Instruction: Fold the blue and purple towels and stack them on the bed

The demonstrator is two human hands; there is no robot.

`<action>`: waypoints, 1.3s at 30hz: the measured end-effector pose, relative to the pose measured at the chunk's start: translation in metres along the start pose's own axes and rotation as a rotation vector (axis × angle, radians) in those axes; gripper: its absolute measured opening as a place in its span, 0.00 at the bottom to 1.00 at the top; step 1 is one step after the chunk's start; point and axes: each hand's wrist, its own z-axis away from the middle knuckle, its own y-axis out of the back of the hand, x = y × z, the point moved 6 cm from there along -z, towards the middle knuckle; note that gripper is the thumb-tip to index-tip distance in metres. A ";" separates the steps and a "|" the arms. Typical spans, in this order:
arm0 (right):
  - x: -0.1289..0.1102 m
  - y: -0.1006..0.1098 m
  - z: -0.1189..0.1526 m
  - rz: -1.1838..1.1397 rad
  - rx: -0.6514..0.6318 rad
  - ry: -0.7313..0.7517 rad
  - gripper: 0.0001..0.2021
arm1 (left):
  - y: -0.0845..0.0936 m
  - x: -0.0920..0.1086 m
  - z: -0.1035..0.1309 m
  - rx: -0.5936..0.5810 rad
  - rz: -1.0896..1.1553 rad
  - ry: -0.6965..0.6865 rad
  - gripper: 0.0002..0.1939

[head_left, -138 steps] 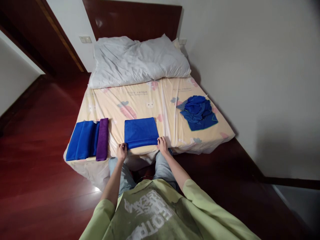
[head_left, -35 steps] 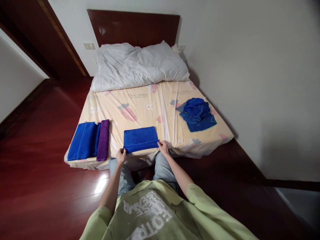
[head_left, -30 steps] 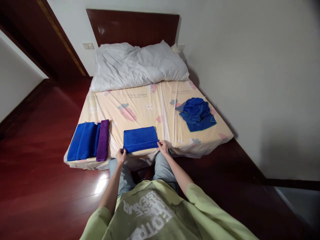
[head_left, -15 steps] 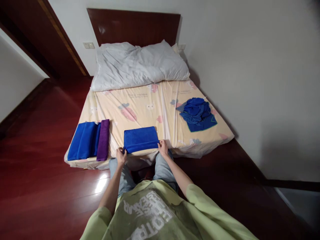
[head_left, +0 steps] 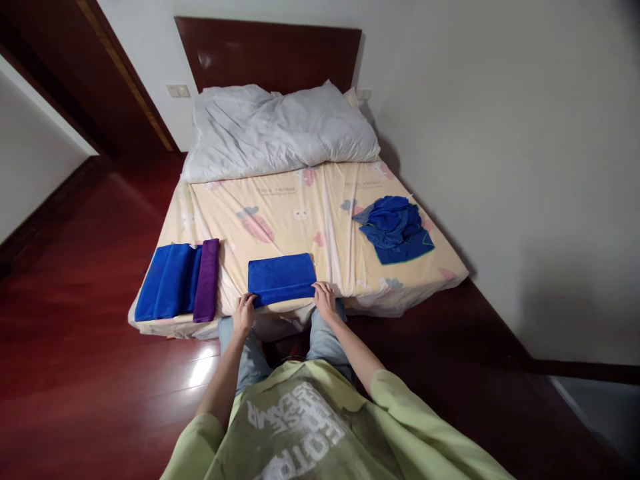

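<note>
A blue towel (head_left: 281,275) lies flat at the near edge of the bed, with a narrow strip folded over along its near side. My left hand (head_left: 245,312) holds its near left corner, fingers on top of the cloth. At the near right corner, my right hand (head_left: 325,299) grips the folded strip, its thumb mostly hidden. To the left are folded blue towels (head_left: 167,280) side by side, beside a narrow folded purple towel (head_left: 207,280). A crumpled heap of blue cloths (head_left: 395,223), some with green edging, rests on the right.
The bed (head_left: 290,200) has a pale yellow sheet printed with carrots and rabbits. White bedding (head_left: 285,130) is bunched against the dark wooden headboard (head_left: 270,53). A wall (head_left: 500,167) runs along the right side, and reddish wooden floor (head_left: 90,347) surrounds the near left.
Both hands have shifted slightly inward along the towel's near edge, and their fingers now lie further over the folded strip. The other cloths have stayed where they were.
</note>
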 end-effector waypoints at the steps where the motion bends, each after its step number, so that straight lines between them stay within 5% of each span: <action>1: 0.001 0.001 0.000 -0.016 0.003 0.009 0.21 | 0.000 0.000 0.001 -0.002 0.001 0.004 0.20; 19: 0.005 0.010 0.000 -0.138 -0.018 0.116 0.25 | 0.004 0.001 0.010 -0.056 0.012 -0.018 0.30; 32: 0.026 0.006 -0.014 -0.378 -0.077 0.072 0.22 | -0.006 -0.025 -0.002 0.006 0.222 0.001 0.26; 39: 0.034 0.000 -0.015 -0.478 -0.052 0.063 0.22 | -0.004 -0.027 0.002 0.056 0.358 0.139 0.17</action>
